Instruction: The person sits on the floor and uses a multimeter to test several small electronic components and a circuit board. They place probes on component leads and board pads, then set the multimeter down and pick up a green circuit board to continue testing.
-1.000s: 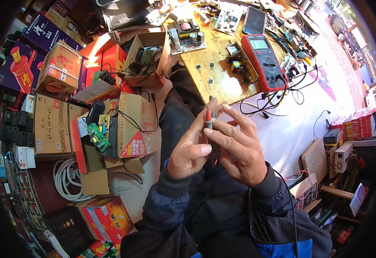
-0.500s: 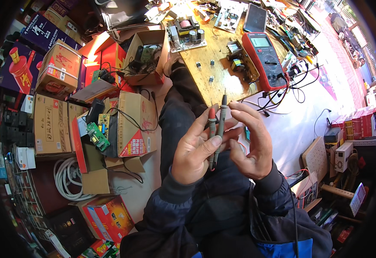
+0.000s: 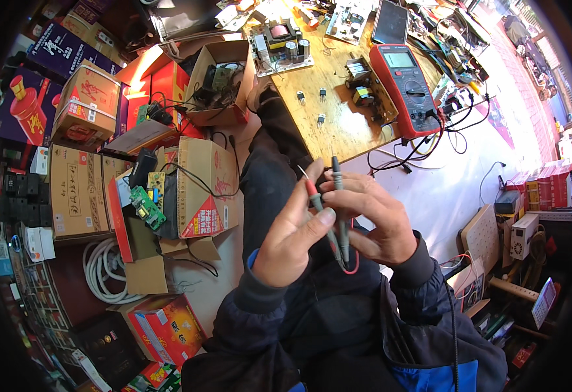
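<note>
My left hand [image 3: 287, 242] is closed round a red-tipped test probe [image 3: 312, 193], its thumb pressed along the grey handle and its bare metal tip pointing up and left. Beside it, my right hand [image 3: 387, 222] grips a black-tipped test probe [image 3: 337, 182] that stands nearly upright. The two handles lie close together, and a red lead loops below them. Ahead on the wooden table lies a red and grey multimeter [image 3: 403, 88] with leads plugged into its near end. Three small three-legged transistors [image 3: 322, 119] rest left of the meter, apart from both hands.
A circuit board with a transformer [image 3: 280, 46] and an open power supply [image 3: 366, 95] sit on the table [image 3: 331, 145]. A phone [image 3: 390, 23] lies behind the meter. Cardboard boxes [image 3: 202, 189] crowd the left side, one carrying a green circuit board [image 3: 147, 207].
The right hand has closed from loose fingers onto the black-tipped probe. The red-tipped probe has tilted left, and both metal tips now show bare.
</note>
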### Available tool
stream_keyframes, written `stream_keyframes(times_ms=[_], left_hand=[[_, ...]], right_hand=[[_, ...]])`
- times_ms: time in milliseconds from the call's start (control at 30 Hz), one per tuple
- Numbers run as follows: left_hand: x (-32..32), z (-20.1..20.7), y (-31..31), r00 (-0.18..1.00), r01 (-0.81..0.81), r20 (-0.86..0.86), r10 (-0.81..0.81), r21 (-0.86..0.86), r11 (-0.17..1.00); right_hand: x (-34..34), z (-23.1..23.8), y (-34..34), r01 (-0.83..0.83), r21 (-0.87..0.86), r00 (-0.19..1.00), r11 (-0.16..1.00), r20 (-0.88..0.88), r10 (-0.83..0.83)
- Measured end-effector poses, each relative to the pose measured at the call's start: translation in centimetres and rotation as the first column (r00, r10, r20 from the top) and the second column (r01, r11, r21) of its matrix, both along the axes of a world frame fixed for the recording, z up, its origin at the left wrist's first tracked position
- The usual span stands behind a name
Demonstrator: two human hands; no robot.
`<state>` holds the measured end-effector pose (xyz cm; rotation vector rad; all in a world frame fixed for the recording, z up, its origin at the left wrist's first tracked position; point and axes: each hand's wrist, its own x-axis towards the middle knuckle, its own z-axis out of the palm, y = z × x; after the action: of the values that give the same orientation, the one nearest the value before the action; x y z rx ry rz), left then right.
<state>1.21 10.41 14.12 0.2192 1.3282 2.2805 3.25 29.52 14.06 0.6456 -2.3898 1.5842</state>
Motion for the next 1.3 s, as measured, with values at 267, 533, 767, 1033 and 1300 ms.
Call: stream_keyframes(times_ms=[267, 533, 767, 1033, 1300], left_hand=[[-3.4, -0.7, -4.2, 0.97, -0.24, -0.095, 0.223, -0.24, 0.941], [-5.5, -2.2, -6.3, 0.985, -0.112, 0.159, 0.065, 0.306, 0.945], [-6.6, -4.4, -8.3, 0.972, -0.232, 0.158, 0.174, 0.55, 0.802], [-6.9, -5.3, -9.0, 0.94, -0.332, 0.066, 0.335, 0.402, 0.853], [-6.7, -5.1, -6.1, 0.911, -0.403, -0.059, 0.408, 0.08, 0.912]], right_hand=[[0.0, -1.9, 1.8, 0.434, -0.388, 0.901, 0.813, 0.201, -0.386], [-2.1, -1.3, 3.2, 0.381, -0.488, 0.912, 0.786, 0.059, -0.405], [1.0, 3.4, 9.3, 0.34, -0.723, 0.819, 0.602, -0.087, -0.567], [1.2, 4.2, 11.6, 0.262, -0.701, 0.894, 0.664, -0.083, -0.44], [0.0, 2.3, 7.7, 0.409, -0.627, 0.846, 0.663, -0.014, -0.534]])
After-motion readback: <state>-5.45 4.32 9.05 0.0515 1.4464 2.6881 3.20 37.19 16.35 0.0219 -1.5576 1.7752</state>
